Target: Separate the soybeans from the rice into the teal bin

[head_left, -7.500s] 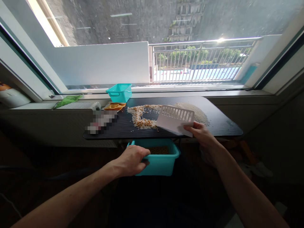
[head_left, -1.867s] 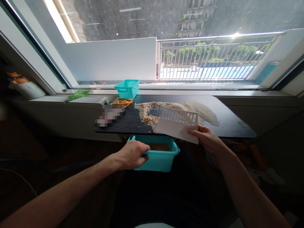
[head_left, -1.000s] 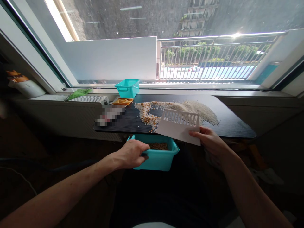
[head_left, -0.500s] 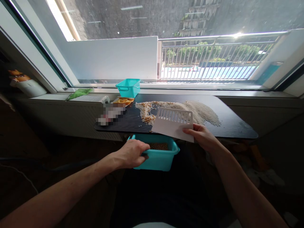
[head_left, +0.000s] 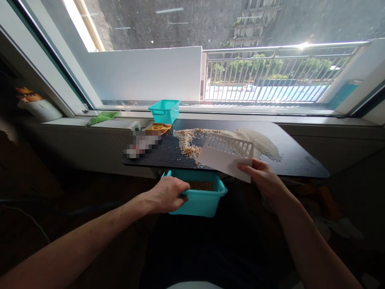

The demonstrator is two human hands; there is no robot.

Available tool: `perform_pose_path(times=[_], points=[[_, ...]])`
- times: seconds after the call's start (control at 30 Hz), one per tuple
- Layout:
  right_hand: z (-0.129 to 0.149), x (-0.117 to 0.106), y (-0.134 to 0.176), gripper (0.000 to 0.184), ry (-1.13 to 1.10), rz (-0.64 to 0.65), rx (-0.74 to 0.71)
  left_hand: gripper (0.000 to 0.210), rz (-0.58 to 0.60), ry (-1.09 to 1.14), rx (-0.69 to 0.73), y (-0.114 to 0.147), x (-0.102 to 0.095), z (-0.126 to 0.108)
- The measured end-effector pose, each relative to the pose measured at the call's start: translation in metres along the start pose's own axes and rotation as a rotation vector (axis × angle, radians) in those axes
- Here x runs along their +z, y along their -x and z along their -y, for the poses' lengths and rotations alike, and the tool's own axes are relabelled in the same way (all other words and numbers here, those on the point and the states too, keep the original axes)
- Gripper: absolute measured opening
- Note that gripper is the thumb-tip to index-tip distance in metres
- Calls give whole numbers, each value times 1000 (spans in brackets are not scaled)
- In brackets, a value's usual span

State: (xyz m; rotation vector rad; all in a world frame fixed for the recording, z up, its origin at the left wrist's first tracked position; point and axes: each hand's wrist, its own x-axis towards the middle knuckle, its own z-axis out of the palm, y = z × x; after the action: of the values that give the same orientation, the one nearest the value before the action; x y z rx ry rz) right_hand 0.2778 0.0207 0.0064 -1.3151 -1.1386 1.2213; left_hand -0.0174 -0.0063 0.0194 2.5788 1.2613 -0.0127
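Note:
My left hand (head_left: 170, 194) is closed around the near left rim of a turquoise plastic bin (head_left: 198, 205), which sits below the table's front edge. Small round tan beans (head_left: 201, 185) cover part of the bin's floor. In my right hand (head_left: 263, 174), pinched at its right corner, is a flat white slotted scraper (head_left: 222, 159). It is tilted over the table's front edge, slots toward the window. Behind it, a pale heap of rice-like grains (head_left: 258, 141) spreads on the tabletop. Yellowish kernels (head_left: 190, 149) are mixed into the grains on the left.
The dark table (head_left: 296, 156) stands against a window. At its back left are a second turquoise bin (head_left: 164, 112) and an orange-and-white packet (head_left: 158, 127). A blurred-out item (head_left: 141, 145) lies at the left edge. A green cloth (head_left: 102, 116) rests on the radiator (head_left: 117, 124).
My right hand has moved slightly right with the scraper, which has turned a little and uncovered more kernels on its left. My left hand keeps its hold on the bin.

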Motion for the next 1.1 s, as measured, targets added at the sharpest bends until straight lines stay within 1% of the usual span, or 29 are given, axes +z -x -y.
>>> perform_pose_path(times=[0.1,0.27,0.37,0.5,0.6,0.67,0.7,0.73,0.9,1.1], points=[[-8,-4,9,37,-19,-30,-8,16,2,-3,-2,0,0,-1],[-20,8,15,40,-32,37,-14,16,2,-6,0,-1,0,-3],[-24,8,13,38,-35,36,-23,17,3,-1,1,-1,0,-2],[-22,-6,5,38,-37,-40,-34,18,0,4,3,-1,1,-1],[-19,-16,-3,37,-23,-150,-66,18,1,8,2,-2,2,-1],[-18,-19,-7,37,-15,-209,-103,17,2,10,0,-3,2,-1],[-17,-19,-8,37,-12,-218,-117,17,3,11,-1,-3,2,-2],[-16,-17,-9,37,-10,-212,-121,17,3,12,-1,-4,1,-2],[-16,-7,-12,36,14,-98,-96,17,9,18,-1,-3,0,-4],[-12,-8,-19,37,69,-159,-156,18,5,18,4,-3,0,-3]])
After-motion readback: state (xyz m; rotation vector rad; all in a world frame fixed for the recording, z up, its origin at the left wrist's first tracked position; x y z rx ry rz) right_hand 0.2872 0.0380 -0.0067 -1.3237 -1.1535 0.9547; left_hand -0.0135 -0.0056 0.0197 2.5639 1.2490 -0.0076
